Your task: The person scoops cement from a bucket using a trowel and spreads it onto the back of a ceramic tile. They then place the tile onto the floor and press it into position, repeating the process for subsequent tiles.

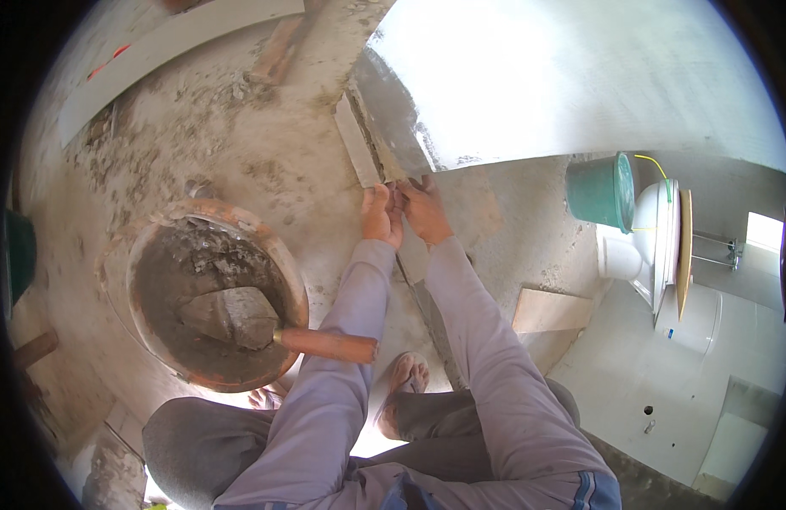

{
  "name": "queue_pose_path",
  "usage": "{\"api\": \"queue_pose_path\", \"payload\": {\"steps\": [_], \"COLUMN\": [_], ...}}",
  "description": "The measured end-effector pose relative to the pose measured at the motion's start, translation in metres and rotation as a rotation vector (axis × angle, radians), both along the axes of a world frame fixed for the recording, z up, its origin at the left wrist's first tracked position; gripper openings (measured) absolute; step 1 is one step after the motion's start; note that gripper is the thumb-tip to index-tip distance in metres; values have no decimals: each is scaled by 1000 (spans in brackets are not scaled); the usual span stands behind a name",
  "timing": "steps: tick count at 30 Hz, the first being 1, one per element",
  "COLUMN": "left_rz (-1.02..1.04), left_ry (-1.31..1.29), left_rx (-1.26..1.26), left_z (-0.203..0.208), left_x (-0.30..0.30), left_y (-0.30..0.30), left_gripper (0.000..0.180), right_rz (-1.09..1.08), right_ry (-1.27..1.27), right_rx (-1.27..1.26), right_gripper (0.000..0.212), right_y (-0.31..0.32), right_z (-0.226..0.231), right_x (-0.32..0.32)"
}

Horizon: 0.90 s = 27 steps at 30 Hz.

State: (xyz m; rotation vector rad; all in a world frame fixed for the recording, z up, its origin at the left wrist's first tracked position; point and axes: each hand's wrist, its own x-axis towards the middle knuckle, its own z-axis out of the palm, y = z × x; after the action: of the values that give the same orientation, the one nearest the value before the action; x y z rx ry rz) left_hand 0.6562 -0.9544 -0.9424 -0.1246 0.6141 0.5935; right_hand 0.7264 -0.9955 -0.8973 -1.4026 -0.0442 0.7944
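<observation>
"Fingers (378, 197)?"
"Left hand (379, 218) and right hand (424, 212) together, fingers bent in close at the near end of the pale strip (356, 140). Gripping or just touching, can't tell."
"Strip where?"
"Along the white wall's (495, 93) foot."
"Further out?"
"Bucket (292, 280) on the left, mortar (159, 285) inside, trowel (246, 314) on that, handle over the rim."

Left hand (383, 217): bare
Right hand (425, 212): bare
Sleeves (493, 344): long, pale lilac-grey, creased, reaching the wrists
Shoulder panel (598, 491): blue, crossed by pale stripes
Shirt front (366, 486): lilac-grey, blue patch (407, 493) near the middle
Trousers (204, 450): dark grey, matte cloth
Sandal (411, 387): open, dark strap
</observation>
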Motion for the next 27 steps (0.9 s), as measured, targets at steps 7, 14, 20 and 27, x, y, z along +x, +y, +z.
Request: {"api": "queue_pose_path", "payload": {"steps": [7, 14, 20, 27], "left_rz": [1, 63, 13, 69], "left_ry": [-11, -122, -30, -71], "left_rx": [-4, -36, -23, 31], "left_z": [6, 15, 23, 8], "left_x": [2, 8, 7, 5], "left_y": [1, -4, 0, -1], "left_gripper": [42, 46, 59, 50], "right_rz": [7, -101, 355, 1169], "right_ry": [31, -27, -138, -1018], "right_rx": [-50, -69, -741, -502], "right_gripper": [73, 79, 45, 27], "right_y": [-4, -1, -41, 26], "right_z": [-14, -13, 38, 241], "right_x": [7, 6, 1, -140]}}
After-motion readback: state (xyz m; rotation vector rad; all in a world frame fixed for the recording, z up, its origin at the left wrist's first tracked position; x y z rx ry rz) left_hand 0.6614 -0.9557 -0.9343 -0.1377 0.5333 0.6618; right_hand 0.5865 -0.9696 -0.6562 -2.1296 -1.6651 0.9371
